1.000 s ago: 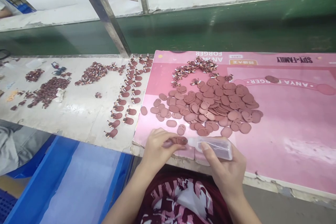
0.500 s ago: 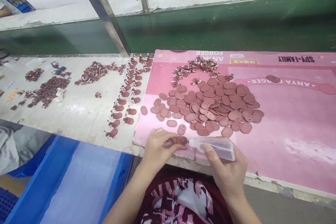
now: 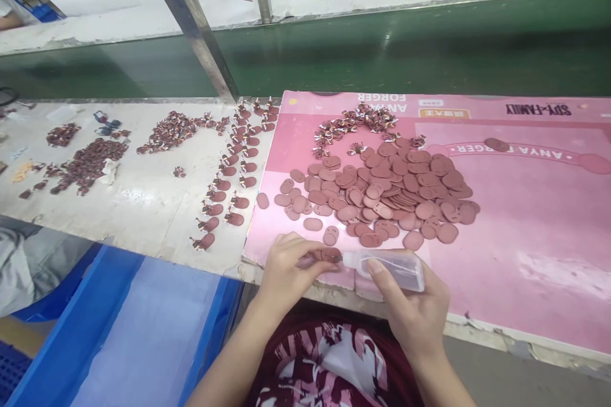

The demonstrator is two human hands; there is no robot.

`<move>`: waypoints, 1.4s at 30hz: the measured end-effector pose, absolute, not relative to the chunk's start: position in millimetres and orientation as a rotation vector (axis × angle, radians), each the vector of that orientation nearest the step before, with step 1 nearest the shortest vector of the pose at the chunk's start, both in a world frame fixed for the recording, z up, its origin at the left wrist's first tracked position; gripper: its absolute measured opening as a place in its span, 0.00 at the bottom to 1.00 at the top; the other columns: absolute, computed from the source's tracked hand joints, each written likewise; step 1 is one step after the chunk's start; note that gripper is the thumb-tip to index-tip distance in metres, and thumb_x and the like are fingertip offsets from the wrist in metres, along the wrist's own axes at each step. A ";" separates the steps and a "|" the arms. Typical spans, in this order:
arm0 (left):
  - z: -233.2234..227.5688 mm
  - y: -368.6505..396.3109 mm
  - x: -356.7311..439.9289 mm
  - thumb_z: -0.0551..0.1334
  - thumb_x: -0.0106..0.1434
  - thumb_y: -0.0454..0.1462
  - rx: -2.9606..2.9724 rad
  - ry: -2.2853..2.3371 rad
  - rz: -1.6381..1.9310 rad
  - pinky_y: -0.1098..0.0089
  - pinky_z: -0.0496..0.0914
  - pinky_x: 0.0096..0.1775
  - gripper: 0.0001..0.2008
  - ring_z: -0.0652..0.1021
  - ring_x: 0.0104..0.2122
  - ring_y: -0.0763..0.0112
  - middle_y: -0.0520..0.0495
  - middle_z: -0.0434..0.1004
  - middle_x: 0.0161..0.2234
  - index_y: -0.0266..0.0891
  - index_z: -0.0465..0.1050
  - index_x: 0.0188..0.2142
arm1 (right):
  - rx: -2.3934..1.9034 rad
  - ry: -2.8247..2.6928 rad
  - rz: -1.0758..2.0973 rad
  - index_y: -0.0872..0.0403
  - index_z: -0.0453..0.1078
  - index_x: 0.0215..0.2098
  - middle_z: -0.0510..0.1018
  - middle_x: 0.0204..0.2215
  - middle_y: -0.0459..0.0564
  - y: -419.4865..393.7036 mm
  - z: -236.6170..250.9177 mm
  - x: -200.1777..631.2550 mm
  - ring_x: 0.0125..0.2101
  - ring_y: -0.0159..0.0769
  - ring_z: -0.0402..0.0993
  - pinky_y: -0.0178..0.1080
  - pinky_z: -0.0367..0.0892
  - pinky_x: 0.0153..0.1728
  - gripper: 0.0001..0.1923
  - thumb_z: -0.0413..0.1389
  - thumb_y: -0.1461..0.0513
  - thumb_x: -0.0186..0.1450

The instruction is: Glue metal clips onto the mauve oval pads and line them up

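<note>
A: What is lying beyond the fingers?

B: The bench (image 3: 143, 203) is carrying a pink printed board (image 3: 525, 216), and a big heap of reddish-brown oval pieces (image 3: 386, 194) is sitting on it, just past both hands. Rows of finished-looking pieces (image 3: 229, 184) are lying off to the left of the fingers.

A: And the hands?

B: The right hand (image 3: 415, 315) is gripping a clear squeeze bottle (image 3: 394, 267), fingers wrapped around it, its nozzle pointing left. The left hand (image 3: 286, 273) is pinching one oval piece (image 3: 330, 255) between its fingertips at the board's near edge, the nozzle tip touching that piece.
</note>
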State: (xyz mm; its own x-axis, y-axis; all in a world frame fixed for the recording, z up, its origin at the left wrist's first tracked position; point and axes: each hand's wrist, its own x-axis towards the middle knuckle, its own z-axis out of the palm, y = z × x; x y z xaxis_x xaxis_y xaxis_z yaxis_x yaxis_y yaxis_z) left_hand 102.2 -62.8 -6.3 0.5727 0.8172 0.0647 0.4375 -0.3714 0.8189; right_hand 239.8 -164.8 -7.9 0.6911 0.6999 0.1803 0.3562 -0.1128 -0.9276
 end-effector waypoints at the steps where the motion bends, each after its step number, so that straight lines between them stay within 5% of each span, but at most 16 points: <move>1: -6.4 -62.8 102.1 0.74 0.49 0.31 2.008 1.001 0.607 0.65 0.70 0.38 0.11 0.76 0.29 0.68 0.55 0.80 0.25 0.43 0.79 0.32 | -1.721 -0.854 0.361 0.53 0.72 0.26 0.76 0.19 0.44 -164.5 -8.0 240.0 0.18 0.31 0.70 0.31 0.65 0.20 0.08 0.60 0.58 0.60; 31: -9.5 -62.7 100.1 0.73 0.50 0.34 2.079 0.965 0.640 0.66 0.69 0.36 0.09 0.76 0.29 0.68 0.53 0.80 0.25 0.42 0.79 0.32 | -1.711 -0.795 0.377 0.54 0.72 0.22 0.74 0.17 0.45 -168.3 -13.0 239.0 0.16 0.31 0.68 0.32 0.63 0.18 0.10 0.61 0.57 0.57; 37: -9.4 -62.3 98.9 0.73 0.51 0.35 2.118 0.951 0.676 0.66 0.69 0.34 0.08 0.75 0.28 0.68 0.53 0.78 0.23 0.41 0.79 0.31 | -1.394 -0.394 0.486 0.53 0.72 0.25 0.76 0.22 0.47 -171.3 -13.2 256.2 0.22 0.37 0.74 0.39 0.70 0.24 0.13 0.61 0.52 0.54; 42: -9.2 -60.0 98.3 0.71 0.53 0.36 2.163 0.924 0.713 0.67 0.69 0.32 0.06 0.74 0.27 0.69 0.53 0.77 0.24 0.41 0.78 0.32 | -1.410 -0.206 0.341 0.47 0.69 0.29 0.79 0.33 0.50 -185.6 3.1 310.9 0.41 0.51 0.77 0.52 0.72 0.37 0.18 0.69 0.57 0.43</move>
